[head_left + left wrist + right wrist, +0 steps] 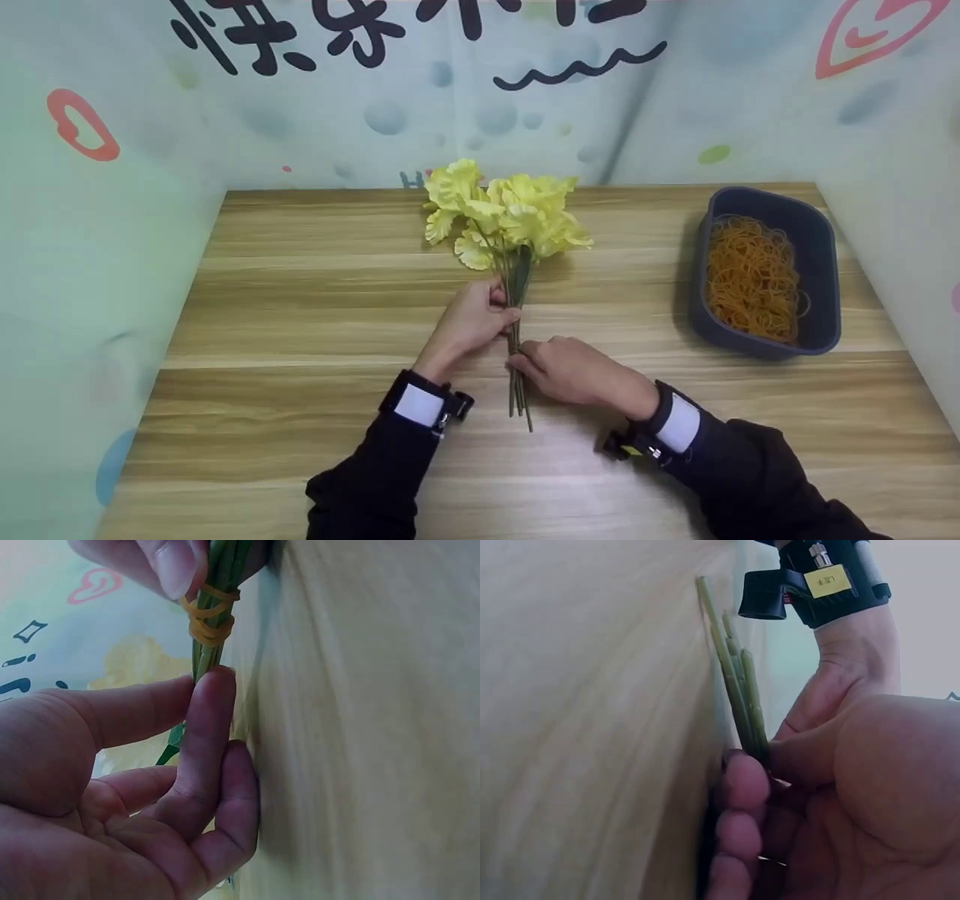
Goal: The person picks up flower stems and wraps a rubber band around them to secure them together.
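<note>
A bunch of yellow flowers (517, 210) lies on the wooden table with its blooms toward the back wall. My left hand (476, 315) pinches the green stems between thumb and fingers, just below the blooms. Lower down, my right hand (574, 371) pinches the same stems close to their cut ends. In the left wrist view an orange rubber band (211, 631) is wound around the stems (219, 562) between the two hands, with a looser loop beside the right fingertips. The stem ends (739, 682) stick out past my right hand in the right wrist view.
A dark blue bin (825, 300) stands at the right of the table, with a pile of orange rubber bands (754, 285) inside. A printed cloth backdrop (450, 120) rises behind the table (300, 315) and along both sides.
</note>
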### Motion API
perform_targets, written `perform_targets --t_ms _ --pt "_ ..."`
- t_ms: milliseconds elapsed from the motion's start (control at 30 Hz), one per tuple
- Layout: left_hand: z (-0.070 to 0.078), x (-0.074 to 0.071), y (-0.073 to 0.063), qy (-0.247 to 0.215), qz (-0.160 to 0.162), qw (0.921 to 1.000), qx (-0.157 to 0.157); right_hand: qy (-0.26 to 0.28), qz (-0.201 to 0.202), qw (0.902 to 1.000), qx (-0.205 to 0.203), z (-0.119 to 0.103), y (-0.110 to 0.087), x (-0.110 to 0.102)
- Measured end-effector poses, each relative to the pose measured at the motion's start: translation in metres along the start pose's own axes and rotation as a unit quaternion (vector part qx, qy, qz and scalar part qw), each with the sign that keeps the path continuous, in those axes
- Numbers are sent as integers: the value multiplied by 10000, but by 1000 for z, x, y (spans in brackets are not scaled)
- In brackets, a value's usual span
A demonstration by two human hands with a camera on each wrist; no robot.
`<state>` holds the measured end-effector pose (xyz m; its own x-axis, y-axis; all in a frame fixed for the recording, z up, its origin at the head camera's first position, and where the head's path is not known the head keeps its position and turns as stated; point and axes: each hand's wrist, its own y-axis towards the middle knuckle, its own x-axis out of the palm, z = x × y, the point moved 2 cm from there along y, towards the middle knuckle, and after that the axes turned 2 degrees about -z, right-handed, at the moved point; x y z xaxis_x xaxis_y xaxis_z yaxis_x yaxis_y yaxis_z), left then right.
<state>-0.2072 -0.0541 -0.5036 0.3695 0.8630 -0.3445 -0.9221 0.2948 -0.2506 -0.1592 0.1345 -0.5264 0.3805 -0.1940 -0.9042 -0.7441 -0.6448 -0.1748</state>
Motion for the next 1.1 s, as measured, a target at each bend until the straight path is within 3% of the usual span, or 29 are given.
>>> perform_targets --t_ms 100,200,267,467,533,600,700,800,933,1100 --pt "-7 -1 4 340 64 9993 103 147 -88 9998 71 1 -2 -3" --pt "9 -7 -10 691 161 9973 166 301 -53 9995 62 -4 -8 -13" --pt "26 -14 -25 962 193 9951 129 467 -10 9989 43 -14 -16 -32" --pt "52 -34 -54 1990 427 9785 327 674 443 9967 -48 -35 -40 -90" --pt "52 -42 -61 2205 611 9713 651 632 743 9951 -141 -32 -46 -100" --pt "53 -49 -68 2396 814 9618 1046 579 1053 9924 -274 -28 -53 -110" --pt "51 -61 -76 2702 1295 9357 1859 520 1528 9860 -411 -22 -62 -122" --pt "50 -72 -80 3008 1809 9070 2325 413 2008 9774 -518 -18 -68 -132" --pt "46 -83 -85 3269 2288 8879 2290 275 2514 9664 -452 -11 -75 -140" --pt "40 -95 -89 3510 2617 8772 1973 224 2848 9581 -228 -1 -79 -145"
